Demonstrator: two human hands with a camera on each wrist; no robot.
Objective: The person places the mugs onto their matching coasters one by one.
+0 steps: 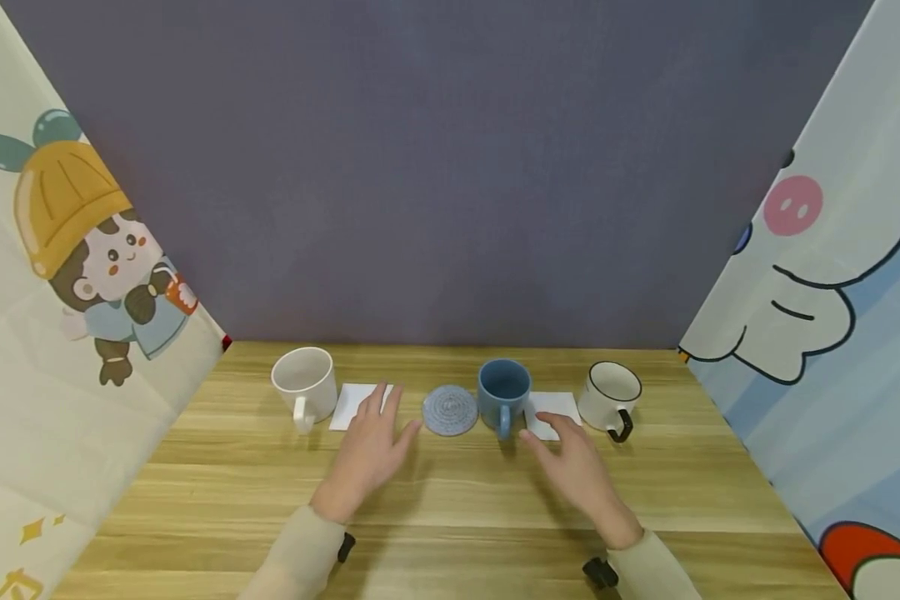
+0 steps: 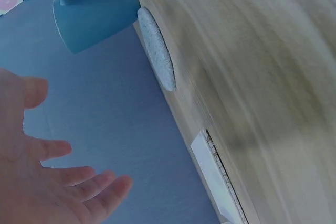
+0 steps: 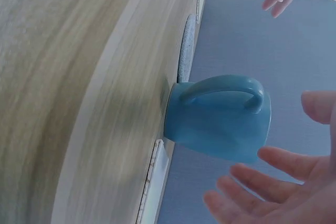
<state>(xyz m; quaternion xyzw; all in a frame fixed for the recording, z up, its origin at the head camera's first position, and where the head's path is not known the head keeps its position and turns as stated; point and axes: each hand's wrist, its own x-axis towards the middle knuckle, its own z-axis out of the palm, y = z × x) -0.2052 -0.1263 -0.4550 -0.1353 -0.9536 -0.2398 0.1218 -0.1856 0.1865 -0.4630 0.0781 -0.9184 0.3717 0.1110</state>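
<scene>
Over the near edge of the left white square (image 1: 347, 407) hovers my left hand (image 1: 367, 450), fingers spread and holding nothing. My right hand (image 1: 576, 471) is just right of the blue mug (image 1: 504, 385), its fingers loosely bent and apart, with no object in them. The right wrist view shows those fingertips close to the mug's rim. The mug stands upright, its handle (image 3: 226, 85) toward me. Immediately left of it lies a round grey-blue woven coaster (image 1: 450, 410) with nothing on it. Another white square (image 1: 562, 407) lies beyond my right hand, partly covered by it.
A plain white mug (image 1: 307, 385) stands at the left end of the row, a white mug with black rim and handle (image 1: 606, 400) at the right end. Behind the wooden table (image 1: 465, 517) rises a grey panel (image 1: 450, 183); printed cloths (image 1: 15, 350) hang at both sides.
</scene>
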